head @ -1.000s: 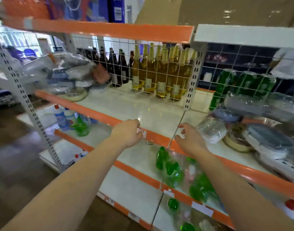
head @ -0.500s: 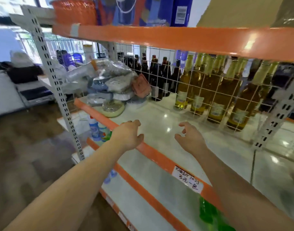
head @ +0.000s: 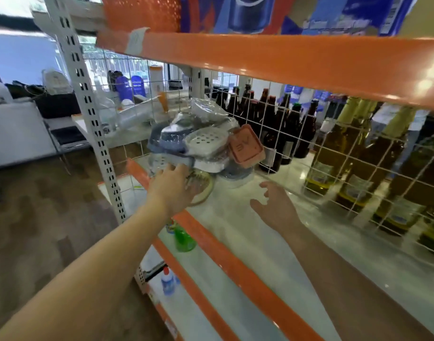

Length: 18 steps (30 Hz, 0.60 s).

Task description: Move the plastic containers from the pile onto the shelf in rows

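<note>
A pile of plastic containers (head: 198, 141) wrapped in clear film sits at the left end of the white shelf (head: 297, 242) with the orange front edge. The pile holds blue, white and grey pieces, and a reddish square container (head: 246, 146) leans on its right side. My left hand (head: 172, 187) reaches into the bottom of the pile, its fingers laid over a round clear container with a pale rim (head: 202, 185). My right hand (head: 276, 205) hovers over the bare shelf to the right of the pile, fingers spread and holding nothing.
A wire grid (head: 334, 143) backs the shelf, with brown bottles (head: 272, 119) and golden bottles (head: 353, 158) behind it. An orange upper shelf edge (head: 272, 57) hangs low overhead. A perforated white upright (head: 88, 114) stands left. Green and white bottles (head: 182, 238) sit on the shelves below.
The view has swung left and closer to the pile. My left hand has moved from the shelf's front edge onto the bottom of the pile. My right hand has followed over the shelf.
</note>
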Available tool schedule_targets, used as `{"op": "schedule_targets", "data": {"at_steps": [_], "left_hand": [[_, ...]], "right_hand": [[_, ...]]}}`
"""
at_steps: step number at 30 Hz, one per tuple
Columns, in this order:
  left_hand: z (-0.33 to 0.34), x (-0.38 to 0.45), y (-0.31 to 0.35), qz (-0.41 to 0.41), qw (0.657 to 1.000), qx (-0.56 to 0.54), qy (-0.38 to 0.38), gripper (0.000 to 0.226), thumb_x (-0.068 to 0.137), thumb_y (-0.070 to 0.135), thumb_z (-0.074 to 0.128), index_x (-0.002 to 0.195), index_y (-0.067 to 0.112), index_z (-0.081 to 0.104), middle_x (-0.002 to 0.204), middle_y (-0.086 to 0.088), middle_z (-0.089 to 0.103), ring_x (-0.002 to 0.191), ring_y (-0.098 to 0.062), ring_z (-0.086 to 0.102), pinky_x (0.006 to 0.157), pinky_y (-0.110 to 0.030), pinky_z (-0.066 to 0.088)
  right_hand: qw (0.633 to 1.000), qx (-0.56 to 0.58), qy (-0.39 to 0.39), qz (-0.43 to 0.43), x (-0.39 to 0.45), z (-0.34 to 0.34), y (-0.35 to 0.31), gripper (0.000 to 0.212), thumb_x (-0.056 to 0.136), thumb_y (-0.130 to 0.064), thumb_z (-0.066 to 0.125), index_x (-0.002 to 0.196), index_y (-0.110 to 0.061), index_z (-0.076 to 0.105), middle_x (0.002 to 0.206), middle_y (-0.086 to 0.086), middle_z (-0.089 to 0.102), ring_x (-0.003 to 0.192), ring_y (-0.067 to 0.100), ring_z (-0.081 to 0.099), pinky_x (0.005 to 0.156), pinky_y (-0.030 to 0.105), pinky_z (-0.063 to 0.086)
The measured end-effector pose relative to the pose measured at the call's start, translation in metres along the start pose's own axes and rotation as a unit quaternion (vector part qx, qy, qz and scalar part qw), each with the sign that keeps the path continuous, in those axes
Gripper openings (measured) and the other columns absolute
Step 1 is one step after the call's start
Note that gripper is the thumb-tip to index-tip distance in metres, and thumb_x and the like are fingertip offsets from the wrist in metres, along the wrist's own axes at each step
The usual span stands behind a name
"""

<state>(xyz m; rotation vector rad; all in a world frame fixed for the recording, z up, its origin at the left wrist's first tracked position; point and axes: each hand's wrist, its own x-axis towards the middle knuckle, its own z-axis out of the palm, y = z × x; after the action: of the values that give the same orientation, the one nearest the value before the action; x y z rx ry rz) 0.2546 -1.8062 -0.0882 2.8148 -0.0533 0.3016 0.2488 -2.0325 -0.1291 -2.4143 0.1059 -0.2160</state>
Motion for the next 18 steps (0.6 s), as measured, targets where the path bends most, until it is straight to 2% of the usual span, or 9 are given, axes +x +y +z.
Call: {"op": "schedule_targets", "data": {"at_steps": [4, 7, 9, 12, 15, 18], "left_hand": [[0.000, 0.050, -0.022, 0.013, 0.996, -0.078, 0.028, 0.058, 0.087, 0.043, 0.057, 0.137, 0.017, 0.042, 0.136, -0.014, 0.043, 0.125, -0.037, 0.041, 0.100, -0.044, 0.039], [-0.001, 0.089, -0.038, 0.050, 0.993, -0.099, 0.025, 0.060, 0.084, 0.046, 0.062, 0.134, 0.018, 0.045, 0.135, -0.013, 0.043, 0.126, -0.036, 0.040, 0.101, -0.043, 0.038], [-0.002, 0.120, -0.053, 0.080, 0.992, -0.092, 0.010, 0.065, 0.082, 0.046, 0.064, 0.136, 0.015, 0.044, 0.137, -0.015, 0.042, 0.128, -0.036, 0.038, 0.103, -0.045, 0.037], [-0.001, 0.147, -0.058, 0.132, 0.988, -0.077, -0.018, 0.075, 0.081, 0.050, 0.065, 0.141, 0.013, 0.038, 0.142, -0.014, 0.037, 0.132, -0.034, 0.033, 0.105, -0.044, 0.034], [0.002, 0.173, -0.041, 0.181, 0.979, -0.054, -0.076, 0.082, 0.081, 0.057, 0.061, 0.146, 0.019, 0.027, 0.146, -0.008, 0.029, 0.136, -0.029, 0.026, 0.106, -0.040, 0.030], [0.010, 0.186, -0.019, 0.207, 0.971, -0.048, -0.110, 0.090, 0.078, 0.065, 0.058, 0.147, 0.020, 0.023, 0.144, -0.008, 0.029, 0.135, -0.030, 0.027, 0.105, -0.040, 0.032]], "right_hand": [[0.999, 0.019, 0.028, -0.009, 0.043, 0.023, -0.023, 0.055, 0.087, -0.029, 0.064, 0.135, -0.012, 0.042, 0.127, 0.008, 0.050, 0.117, 0.024, 0.050, 0.092, 0.032, 0.040], [0.997, 0.022, 0.071, -0.023, 0.076, 0.040, -0.037, 0.046, 0.086, -0.024, 0.064, 0.126, -0.009, 0.048, 0.118, 0.007, 0.054, 0.111, 0.026, 0.053, 0.085, 0.031, 0.040], [0.995, 0.014, 0.102, 0.007, 0.099, 0.050, -0.045, 0.045, 0.085, -0.024, 0.065, 0.124, -0.008, 0.049, 0.117, 0.013, 0.057, 0.106, 0.031, 0.055, 0.082, 0.034, 0.043], [0.985, -0.010, 0.161, 0.054, 0.119, 0.056, -0.050, 0.058, 0.083, -0.026, 0.067, 0.134, -0.008, 0.044, 0.123, 0.020, 0.052, 0.109, 0.036, 0.052, 0.088, 0.039, 0.044], [0.966, 0.016, 0.229, 0.122, 0.136, 0.060, -0.058, 0.062, 0.084, -0.035, 0.066, 0.135, -0.011, 0.042, 0.121, 0.020, 0.047, 0.108, 0.037, 0.051, 0.094, 0.042, 0.044], [0.950, 0.033, 0.259, 0.170, 0.145, 0.061, -0.052, 0.062, 0.080, -0.038, 0.065, 0.132, -0.014, 0.043, 0.119, 0.018, 0.047, 0.105, 0.035, 0.051, 0.093, 0.044, 0.047]]}}
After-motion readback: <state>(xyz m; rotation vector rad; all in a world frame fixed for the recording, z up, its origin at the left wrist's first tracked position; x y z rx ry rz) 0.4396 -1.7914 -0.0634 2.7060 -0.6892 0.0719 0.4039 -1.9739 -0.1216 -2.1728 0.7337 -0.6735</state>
